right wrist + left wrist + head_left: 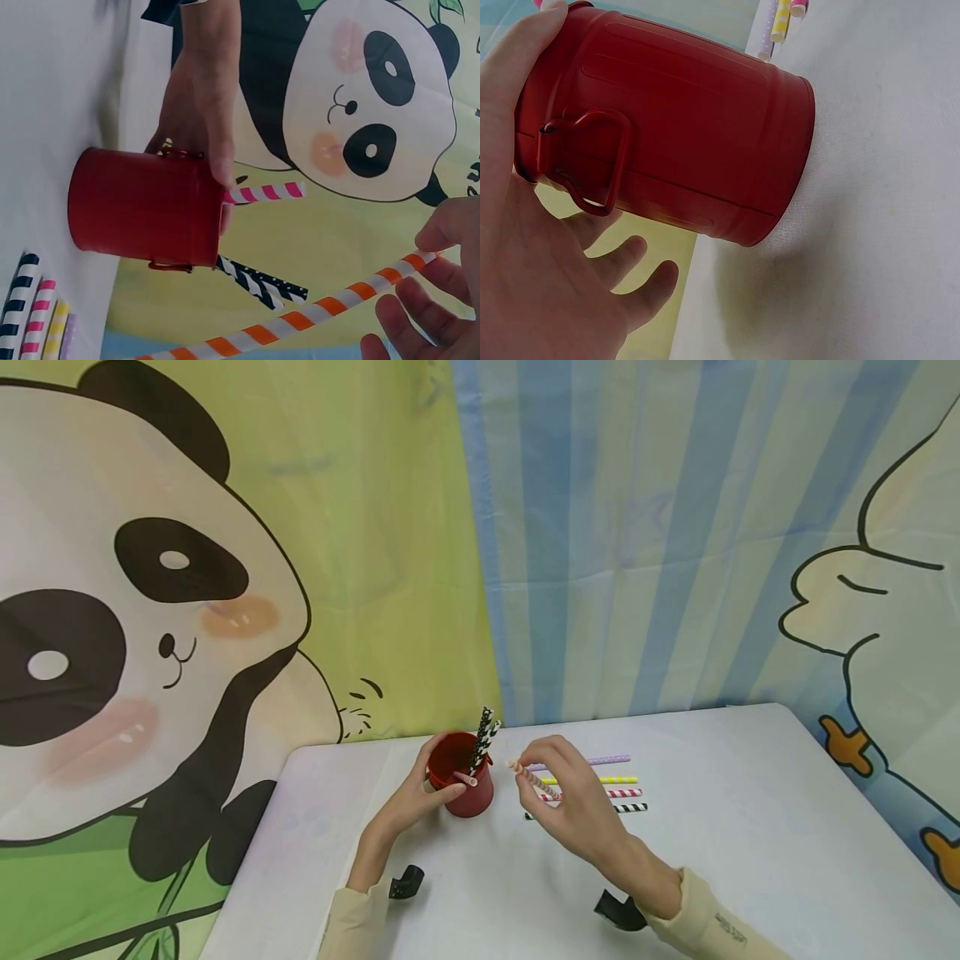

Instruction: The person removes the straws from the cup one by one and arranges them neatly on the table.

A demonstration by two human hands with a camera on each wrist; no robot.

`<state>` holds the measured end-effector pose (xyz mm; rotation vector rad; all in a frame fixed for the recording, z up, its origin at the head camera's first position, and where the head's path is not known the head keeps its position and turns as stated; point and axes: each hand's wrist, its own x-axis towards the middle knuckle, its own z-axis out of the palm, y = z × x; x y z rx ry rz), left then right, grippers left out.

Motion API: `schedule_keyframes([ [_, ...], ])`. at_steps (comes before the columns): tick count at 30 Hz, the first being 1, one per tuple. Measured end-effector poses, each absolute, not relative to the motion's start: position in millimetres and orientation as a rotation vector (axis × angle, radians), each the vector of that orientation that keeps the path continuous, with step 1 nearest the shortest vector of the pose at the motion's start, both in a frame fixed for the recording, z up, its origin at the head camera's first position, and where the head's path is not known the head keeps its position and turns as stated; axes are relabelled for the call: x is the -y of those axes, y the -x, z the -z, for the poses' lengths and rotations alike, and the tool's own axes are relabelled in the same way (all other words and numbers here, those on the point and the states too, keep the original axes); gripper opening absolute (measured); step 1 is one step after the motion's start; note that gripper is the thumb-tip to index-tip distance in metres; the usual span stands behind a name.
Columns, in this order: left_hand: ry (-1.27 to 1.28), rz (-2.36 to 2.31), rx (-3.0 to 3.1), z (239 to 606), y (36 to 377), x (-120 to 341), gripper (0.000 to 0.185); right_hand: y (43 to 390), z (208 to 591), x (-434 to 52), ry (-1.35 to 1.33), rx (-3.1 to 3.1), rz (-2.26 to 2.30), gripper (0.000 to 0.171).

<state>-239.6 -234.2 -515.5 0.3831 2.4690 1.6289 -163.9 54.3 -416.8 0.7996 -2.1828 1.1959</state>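
Observation:
My left hand [408, 802] grips a red metal bucket [470, 799] by its rim, thumb at the near side and fingers behind. The bucket stands upright on the table. Out of its mouth stick a pink-and-white striped straw [266, 193], a black-and-white striped straw [251, 283] and a black straw with white dots [294, 289]. To the right of the bucket, my right hand [585, 806] pinches one end of an orange-and-white striped paper straw [296, 319] between thumb and fingers. The straw is held above the table, clear of the bucket.
Right of the bucket lie a lavender dotted straw [611, 760], a yellow one [622, 780], a pink-striped one [626, 793] and a black-striped one [632, 808], side by side on the white table [735, 827]. A panda-print curtain [405, 568] hangs behind.

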Motion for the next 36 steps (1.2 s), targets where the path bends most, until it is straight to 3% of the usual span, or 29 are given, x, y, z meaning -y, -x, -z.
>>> schedule_keyframes([
  [19, -0.371, -1.620, -2.466, 513.9, 237.9, 233.8, 0.093, 165.4, 440.2, -63.5, -0.915, 2.327, -0.710, 0.014],
  [36, -0.426, -1.624, -2.465, 516.4, 240.2, 234.7, 0.090, 163.0, 460.2, -64.7, -0.927, 2.379, -0.602, 0.018],
])
